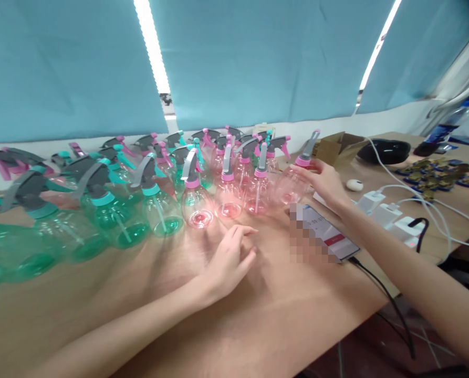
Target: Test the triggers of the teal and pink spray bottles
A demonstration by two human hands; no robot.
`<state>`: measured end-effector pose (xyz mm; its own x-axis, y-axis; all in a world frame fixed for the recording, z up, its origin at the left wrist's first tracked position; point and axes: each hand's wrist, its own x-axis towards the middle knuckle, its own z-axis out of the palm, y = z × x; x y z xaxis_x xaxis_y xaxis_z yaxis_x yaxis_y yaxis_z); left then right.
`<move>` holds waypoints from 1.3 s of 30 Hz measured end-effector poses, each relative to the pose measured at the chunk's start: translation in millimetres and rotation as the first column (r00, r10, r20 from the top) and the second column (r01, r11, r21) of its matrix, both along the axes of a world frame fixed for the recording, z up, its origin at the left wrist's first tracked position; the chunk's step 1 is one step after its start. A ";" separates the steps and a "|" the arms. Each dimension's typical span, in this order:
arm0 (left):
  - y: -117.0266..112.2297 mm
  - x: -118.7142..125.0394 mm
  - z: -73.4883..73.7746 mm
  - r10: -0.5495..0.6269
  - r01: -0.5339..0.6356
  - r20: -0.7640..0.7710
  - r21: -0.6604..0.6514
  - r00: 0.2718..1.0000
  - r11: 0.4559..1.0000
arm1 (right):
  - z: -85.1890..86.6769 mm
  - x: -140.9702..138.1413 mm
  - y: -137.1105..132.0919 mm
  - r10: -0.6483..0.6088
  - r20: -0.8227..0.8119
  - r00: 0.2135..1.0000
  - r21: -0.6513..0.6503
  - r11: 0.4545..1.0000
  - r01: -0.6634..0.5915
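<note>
My right hand (323, 178) has its fingers around the neck of a pink spray bottle (290, 186) at the right end of the front row. That bottle leans slightly, its grey trigger head above my fingers. My left hand (230, 262) hovers at or rests on the table in front of the pink bottles, fingers apart and holding nothing; contact with the table I cannot tell. Nearest to it are a clear pink spray bottle (198, 205) and another pink spray bottle (229, 197). Green spray bottles (118, 220) continue the row to the left.
Several more spray bottles stand behind, against the wall. A phone (329, 231) with a cable lies under my right forearm. White chargers (389, 215), an earbud case (354, 185), a cardboard box (332, 147), a black rounded object (384, 151) and gold-coloured pieces (429, 176) are at right.
</note>
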<state>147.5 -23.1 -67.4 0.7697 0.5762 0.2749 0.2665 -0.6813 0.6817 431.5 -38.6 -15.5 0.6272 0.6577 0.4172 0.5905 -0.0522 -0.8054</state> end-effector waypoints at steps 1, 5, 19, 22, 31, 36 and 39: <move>-1.2 -2.5 1.7 0.002 -0.002 0.007 0.001 1.000 1.000 | 4.2 -4.6 -10.4 0.003 -0.009 1.000 0.005 1.000 -0.003; -6.0 -15.8 13.3 0.024 -0.022 0.081 -0.024 0.996 0.999 | 12.2 -44.0 -57.1 0.125 0.009 0.992 -0.041 0.991 -0.124; -20.0 -104.4 71.8 0.268 -0.241 0.203 -0.148 0.942 0.959 | -13.6 -240.5 -56.1 0.617 0.260 0.743 0.019 0.766 -0.642; -20.9 -129.4 80.2 0.299 -0.276 0.183 -0.139 0.936 0.951 | -19.2 -271.7 -45.8 0.667 0.321 0.673 0.006 0.709 -0.705; -3.0 -176.3 73.9 0.341 -0.342 0.307 -0.052 0.889 0.938 | -31.6 -310.8 -12.8 0.796 0.390 0.464 -0.122 0.544 -0.830; 13.0 -177.6 63.7 0.279 -0.273 0.370 -0.069 0.886 0.959 | -52.9 -280.6 -0.5 0.896 0.332 0.294 -0.262 0.387 -0.884; 18.8 -174.1 61.0 0.263 -0.248 0.391 -0.089 0.882 0.965 | -70.7 -254.2 4.7 0.902 0.348 0.255 -0.373 0.382 -0.845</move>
